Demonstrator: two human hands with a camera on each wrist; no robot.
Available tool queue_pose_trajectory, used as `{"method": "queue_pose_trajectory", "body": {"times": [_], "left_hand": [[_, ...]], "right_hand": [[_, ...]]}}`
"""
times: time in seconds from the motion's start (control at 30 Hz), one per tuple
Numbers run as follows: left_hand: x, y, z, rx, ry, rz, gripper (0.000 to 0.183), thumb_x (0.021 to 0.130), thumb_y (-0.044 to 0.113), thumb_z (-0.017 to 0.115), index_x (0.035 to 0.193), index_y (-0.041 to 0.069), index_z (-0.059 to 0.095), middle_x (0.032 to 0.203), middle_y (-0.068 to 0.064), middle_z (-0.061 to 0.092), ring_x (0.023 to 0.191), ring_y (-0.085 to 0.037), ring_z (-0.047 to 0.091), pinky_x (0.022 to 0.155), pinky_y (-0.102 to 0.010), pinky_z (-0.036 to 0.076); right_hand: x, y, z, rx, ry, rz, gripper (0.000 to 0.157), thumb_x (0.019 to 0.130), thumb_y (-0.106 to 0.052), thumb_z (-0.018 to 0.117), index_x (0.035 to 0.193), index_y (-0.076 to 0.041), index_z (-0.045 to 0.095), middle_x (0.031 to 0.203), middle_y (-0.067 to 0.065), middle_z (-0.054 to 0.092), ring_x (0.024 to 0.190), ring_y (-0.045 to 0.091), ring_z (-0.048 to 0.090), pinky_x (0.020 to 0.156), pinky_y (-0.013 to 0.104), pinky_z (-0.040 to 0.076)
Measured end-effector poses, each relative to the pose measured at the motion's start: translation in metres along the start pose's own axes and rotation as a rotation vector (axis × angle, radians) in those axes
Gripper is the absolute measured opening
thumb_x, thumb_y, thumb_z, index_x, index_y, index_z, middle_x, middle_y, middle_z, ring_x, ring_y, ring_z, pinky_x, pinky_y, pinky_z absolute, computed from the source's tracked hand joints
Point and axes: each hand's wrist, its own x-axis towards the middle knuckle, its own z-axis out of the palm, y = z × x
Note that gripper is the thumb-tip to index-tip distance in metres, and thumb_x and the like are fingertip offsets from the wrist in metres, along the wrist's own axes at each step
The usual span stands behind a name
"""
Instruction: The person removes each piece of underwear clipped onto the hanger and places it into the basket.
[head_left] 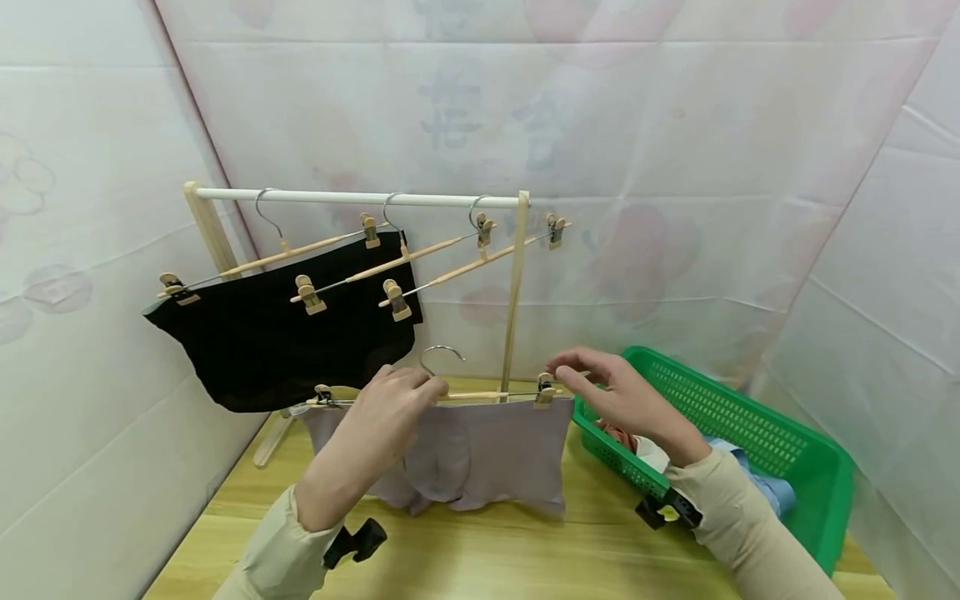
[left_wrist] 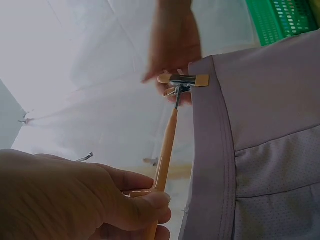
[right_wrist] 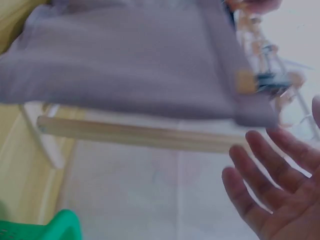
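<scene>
Hanging from a wooden hanger (head_left: 472, 397), a lilac garment (head_left: 517, 450) spreads above the worktop (head_left: 480, 562), in front of the white-barred rack (head_left: 330, 197). Its cloth looks smooth and matte, with a broad band along the top edge. Seen from the left wrist, that band carries parallel rows of stitching, and finely dotted panels meet at seams beside a plainer stretch of fabric. Toward the middle the material bulges gently, and the lower edge falls in soft, uneven folds; whether it touches the wood below, I cannot tell. A pale clip (head_left: 545, 390) with a dark metal spring grips the waistband near its right end.

The left hand (head_left: 378, 425) pinches the middle of the hanger between thumb and fingers, close to the metal hook (head_left: 438, 350). The right hand (head_left: 622, 396) is loosely open, fingers parted and slightly bent, holding nothing just beside the clip. Behind, a black garment (head_left: 300, 333) hangs from the rack; a green basket (head_left: 832, 475) stands to the right.
</scene>
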Motion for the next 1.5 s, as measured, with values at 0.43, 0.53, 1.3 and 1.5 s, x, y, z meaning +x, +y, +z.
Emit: {"method": "queue_pose_trajectory", "body": {"times": [0.43,0.53,1.3,1.5], "left_hand": [[0.012,0.011,0.012,-0.075,-0.065,0.005,0.045,0.072,-0.022,0.071,0.095,0.016,0.070,0.086,0.006,0.070,0.077,-0.015,0.066,0.069,-0.031,0.055],[0.014,0.012,0.013,-0.120,-0.087,-0.003,0.037,0.076,-0.017,0.073,0.094,0.016,0.070,0.087,0.005,0.071,0.078,-0.016,0.066,0.071,-0.031,0.056],[0.030,0.025,0.026,-0.150,0.025,0.131,0.039,0.080,-0.021,0.064,0.095,0.014,0.070,0.088,0.005,0.070,0.076,-0.012,0.059,0.069,-0.025,0.053],[0.034,0.029,0.028,-0.159,0.005,0.124,0.038,0.082,-0.020,0.064,0.096,0.015,0.071,0.090,0.006,0.071,0.080,-0.011,0.060,0.071,-0.024,0.054]], "right_hand": [[-0.017,-0.018,0.002,-0.216,0.078,-0.117,0.019,0.092,-0.030,0.075,0.111,-0.029,0.071,0.094,-0.017,0.071,0.083,-0.002,0.062,0.065,0.023,0.052],[-0.020,-0.019,0.004,-0.229,0.084,-0.148,0.016,0.093,-0.028,0.075,0.108,-0.028,0.071,0.089,-0.017,0.070,0.078,-0.003,0.061,0.062,0.022,0.051],[-0.050,-0.019,-0.013,-0.315,0.188,-0.201,0.021,0.088,-0.022,0.080,0.099,-0.036,0.070,0.087,-0.025,0.067,0.076,-0.007,0.059,0.070,0.022,0.051],[-0.052,-0.014,-0.018,-0.255,0.188,-0.236,0.024,0.087,-0.017,0.081,0.099,-0.034,0.068,0.092,-0.022,0.068,0.079,-0.006,0.061,0.069,0.021,0.053]]}}
